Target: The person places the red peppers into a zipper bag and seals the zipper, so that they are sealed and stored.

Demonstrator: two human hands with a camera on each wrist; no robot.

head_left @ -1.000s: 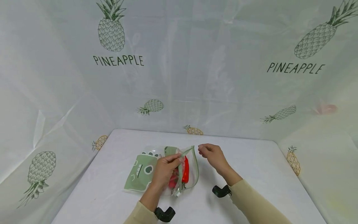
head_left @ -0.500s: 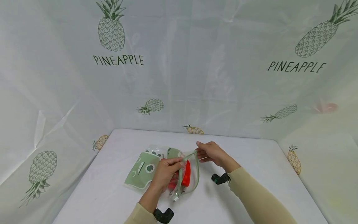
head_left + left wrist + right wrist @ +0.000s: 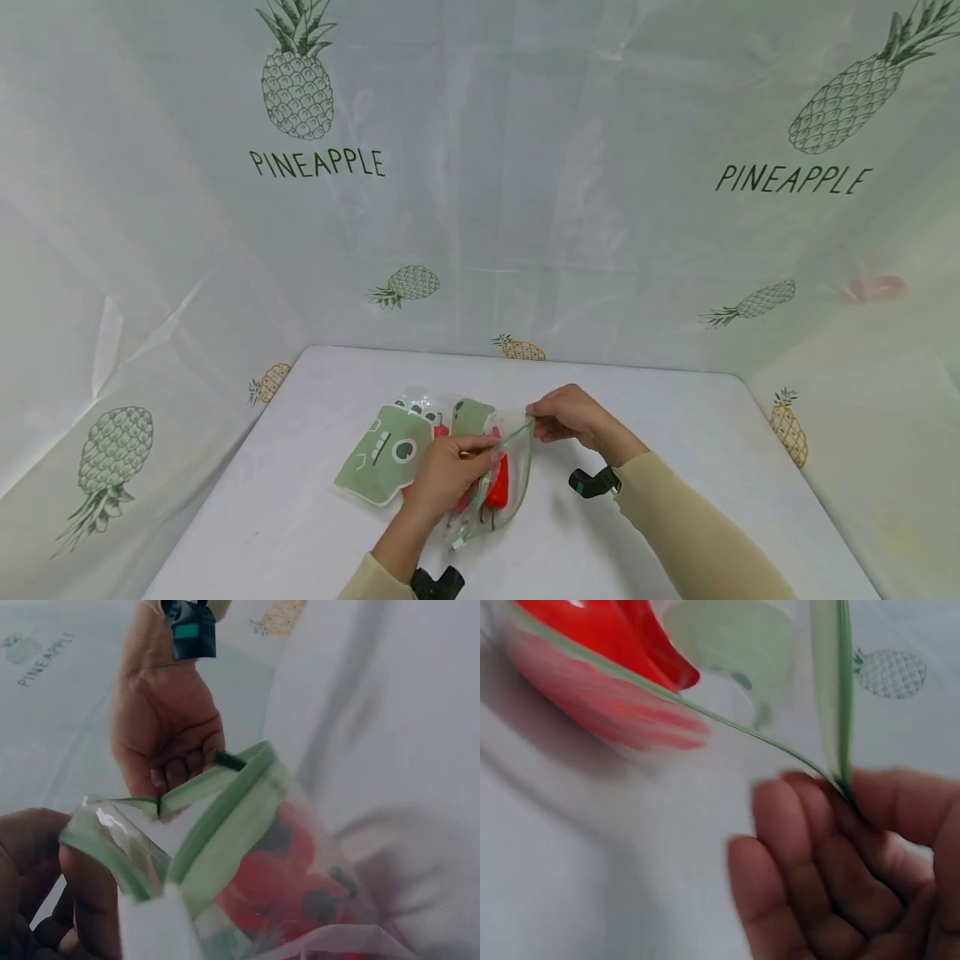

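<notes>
A clear zip bag (image 3: 519,492) with a green-edged mouth lies on the white table, its mouth toward the right. Red chili peppers (image 3: 497,490) show through the plastic, with their stems toward the near side. My left hand (image 3: 444,475) pinches one edge of the mouth between thumb and fingers. At the far corner of the mouth, my right hand (image 3: 576,418) pinches the green strip (image 3: 841,712) between thumb and forefinger, its other fingers loosely curled. In the left wrist view the mouth gapes between both hands, and a white slider (image 3: 154,922) sits at its near end.
Green cartoon print with an eye and teeth (image 3: 386,454) covers plastic left of the left hand; whether it belongs to the same bag I cannot tell. The white table (image 3: 660,433) ends at a pineapple-printed curtain (image 3: 540,208) on the back and sides.
My right hand has come left to the bag's far corner and now pinches it; a second ago it was apart. The mouth's edge has shifted down, and my left hand has moved slightly nearer.
</notes>
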